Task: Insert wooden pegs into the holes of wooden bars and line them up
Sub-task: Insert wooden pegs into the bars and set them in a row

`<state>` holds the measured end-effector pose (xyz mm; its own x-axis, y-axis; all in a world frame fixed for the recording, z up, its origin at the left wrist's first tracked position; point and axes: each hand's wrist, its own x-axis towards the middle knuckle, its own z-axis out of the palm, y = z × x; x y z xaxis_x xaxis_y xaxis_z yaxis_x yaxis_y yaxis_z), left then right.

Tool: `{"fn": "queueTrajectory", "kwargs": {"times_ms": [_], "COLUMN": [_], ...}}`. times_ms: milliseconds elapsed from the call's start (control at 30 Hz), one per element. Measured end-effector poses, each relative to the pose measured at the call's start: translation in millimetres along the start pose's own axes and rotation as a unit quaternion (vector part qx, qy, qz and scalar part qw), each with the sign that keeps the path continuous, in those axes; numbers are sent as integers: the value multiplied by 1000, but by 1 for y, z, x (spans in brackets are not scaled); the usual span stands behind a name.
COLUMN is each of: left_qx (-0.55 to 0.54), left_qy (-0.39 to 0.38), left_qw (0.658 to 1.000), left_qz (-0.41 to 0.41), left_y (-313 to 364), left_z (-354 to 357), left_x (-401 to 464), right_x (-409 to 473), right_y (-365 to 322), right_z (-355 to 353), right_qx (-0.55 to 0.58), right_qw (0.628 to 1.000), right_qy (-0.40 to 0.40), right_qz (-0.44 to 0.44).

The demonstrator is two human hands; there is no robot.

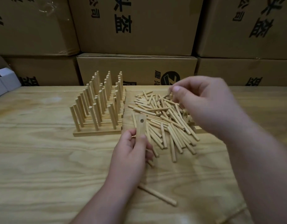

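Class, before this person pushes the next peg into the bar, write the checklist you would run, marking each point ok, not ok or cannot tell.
1. Flat pale wooden bar held by left hand: ok.
2. Round hole in bar empty and facing up: ok.
3. Right hand has one peg pinched: cannot tell, blurred.
4. Pile of loose pale wooden pegs within reach: ok.
5. Finished row of pegged bars standing upright: ok.
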<state>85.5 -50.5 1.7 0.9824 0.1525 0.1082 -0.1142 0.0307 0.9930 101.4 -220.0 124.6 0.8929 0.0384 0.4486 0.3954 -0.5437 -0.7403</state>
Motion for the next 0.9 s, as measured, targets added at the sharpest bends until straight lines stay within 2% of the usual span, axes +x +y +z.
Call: {"fn": "queueTrajectory", "kwargs": {"times_ms": [67,133,200,267,433,633,767,900], "left_qx": [82,204,297,326,299,241,139,121], "left_qy": [-26,-39,-47,-57,-45,-27,14,35], "left_qw": [996,976,948,936,948,967,988,990], "left_qz": [29,67,107,124,97,76,65,66], "left_y": [-2,-3,-1,1,0,0,4,7], "left_z": [1,2,4,6,5,4,2,0], "left_x": [-4,-9,-14,-17,-15,-14,-13,-12], "right_x": [-8,-21,-43,-74,-136,-125,-95,-81], "right_y": [-5,-7,-9,-11,-12,-11,-8,6], "right_z": [-18,-37,-47,-37,24,55,30,-32], "right_qx": [-33,-123,-220,-234,-289,-321,-382,-397], "right_qw": [999,976,928,917,898,901,866,837], "right_qy": [-27,-171,-291,-311,-325,-289,-323,-373], "right_qz": [11,54,73,86,71,33,-5,-47]}}
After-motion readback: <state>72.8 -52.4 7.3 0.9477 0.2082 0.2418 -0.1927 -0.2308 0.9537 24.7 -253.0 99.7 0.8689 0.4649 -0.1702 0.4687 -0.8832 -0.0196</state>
